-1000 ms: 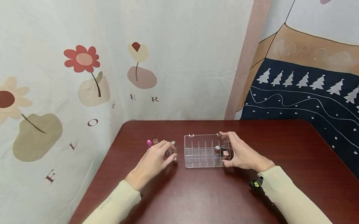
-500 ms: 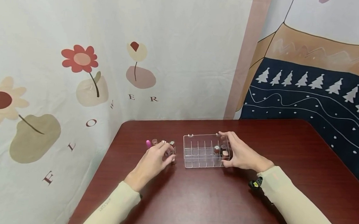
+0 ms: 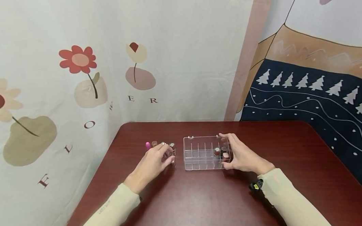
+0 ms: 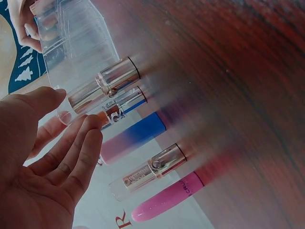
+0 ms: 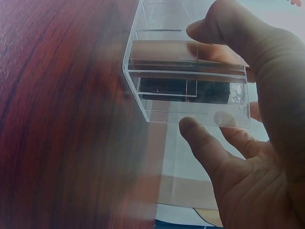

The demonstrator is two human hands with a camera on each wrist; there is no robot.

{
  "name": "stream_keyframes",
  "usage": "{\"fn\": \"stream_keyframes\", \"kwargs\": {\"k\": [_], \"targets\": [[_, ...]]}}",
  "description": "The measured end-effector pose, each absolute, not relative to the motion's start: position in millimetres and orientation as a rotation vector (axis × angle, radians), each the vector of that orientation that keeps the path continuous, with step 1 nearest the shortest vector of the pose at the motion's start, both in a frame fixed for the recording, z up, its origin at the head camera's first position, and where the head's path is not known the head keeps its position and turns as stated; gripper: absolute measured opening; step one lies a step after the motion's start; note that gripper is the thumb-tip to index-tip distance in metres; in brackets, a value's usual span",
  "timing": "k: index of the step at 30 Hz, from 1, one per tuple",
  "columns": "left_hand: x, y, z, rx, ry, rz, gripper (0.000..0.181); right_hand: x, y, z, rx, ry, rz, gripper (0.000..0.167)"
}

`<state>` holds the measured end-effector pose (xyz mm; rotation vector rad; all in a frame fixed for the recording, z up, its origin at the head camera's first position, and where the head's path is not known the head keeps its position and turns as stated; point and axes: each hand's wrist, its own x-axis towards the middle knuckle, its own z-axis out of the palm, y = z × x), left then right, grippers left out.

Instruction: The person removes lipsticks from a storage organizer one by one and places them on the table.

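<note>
My left hand (image 3: 151, 162) pinches the clear cap of an upright lipstick tube (image 4: 119, 76) with a shiny rose-gold base. Beside it, in the left wrist view, stand a small clear-topped tube (image 4: 131, 102), a blue-and-pink tube (image 4: 136, 138), another rose-gold lipstick (image 4: 167, 162) and a bright pink tube (image 4: 167, 196). With thumb and fingers, my right hand (image 3: 247, 156) grips the right end of a clear compartment box (image 3: 196, 164). Inside that end are a brown tube (image 3: 217, 151), a peach-topped tube (image 3: 225, 156) and a dark tube (image 5: 162, 88).
Both hands work over a dark red wooden table (image 3: 195, 199). Behind it hangs a pale cloth (image 3: 187, 58) printed with flowers, with a navy tree-patterned cloth (image 3: 311, 96) to the right. The box's left compartments hold nothing visible.
The head view has shifted slightly, so everything sits a little further left. Both hands keep their places at the lipstick and the box.
</note>
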<state>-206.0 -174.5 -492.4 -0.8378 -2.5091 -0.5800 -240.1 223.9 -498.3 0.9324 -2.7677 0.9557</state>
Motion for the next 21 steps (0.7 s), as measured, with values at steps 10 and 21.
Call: {"fn": "stream_keyframes", "kwargs": {"k": [10,21], "targets": [[-204,-175,-487,-0.794,-2.518,-0.547,0.030,-242,224,-499,0.932,-2.779,0.969,0.112],[-198,-172,-480,-0.727,-2.494,-0.470,0.031,-242,224,-501,0.932,-2.764,0.969,0.112]]}}
